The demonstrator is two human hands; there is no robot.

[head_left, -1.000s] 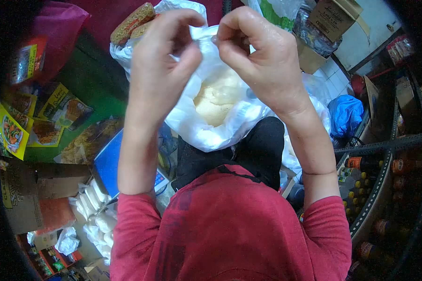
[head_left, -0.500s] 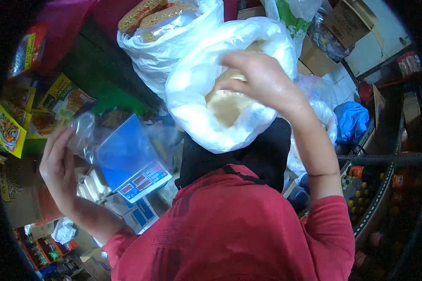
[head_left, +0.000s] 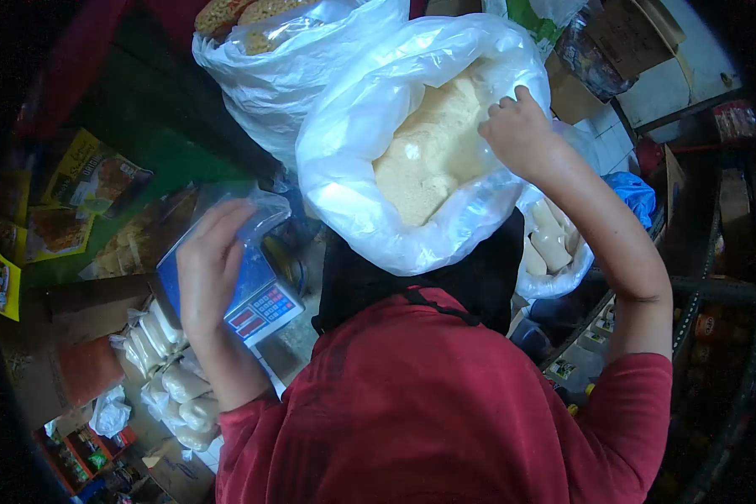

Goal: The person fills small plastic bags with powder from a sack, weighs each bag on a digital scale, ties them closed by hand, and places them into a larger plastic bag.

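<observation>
A large white plastic sack [head_left: 332, 160] stands open before me, full of pale, grainy powder [head_left: 428, 151]. At the sack's right side, over the inner wall, is my right hand [head_left: 525, 139] with curled fingers. Whether it pinches the plastic or something small, I cannot make out. My left hand [head_left: 210, 260] is raised over the blue weighing scale [head_left: 260, 294]. Its fingers are closed on a thin clear plastic bag [head_left: 269, 206], which spreads out to the right above the scale. Part of the scale's pan is hidden behind this hand.
Filled white pouches [head_left: 185, 382] lie in a pile left of the scale. More filled pouches [head_left: 548, 239] sit in a bag to the right. Behind, a white sack [head_left: 265, 84] holds packs of nuts or grains. Yellow food packets [head_left: 92, 181] lie at left; bottle shelves stand at right.
My left hand has moved right with the clear bag, across the scale. My right hand has shifted from over the middle of the sack to its right side, with the fingers now curled.
</observation>
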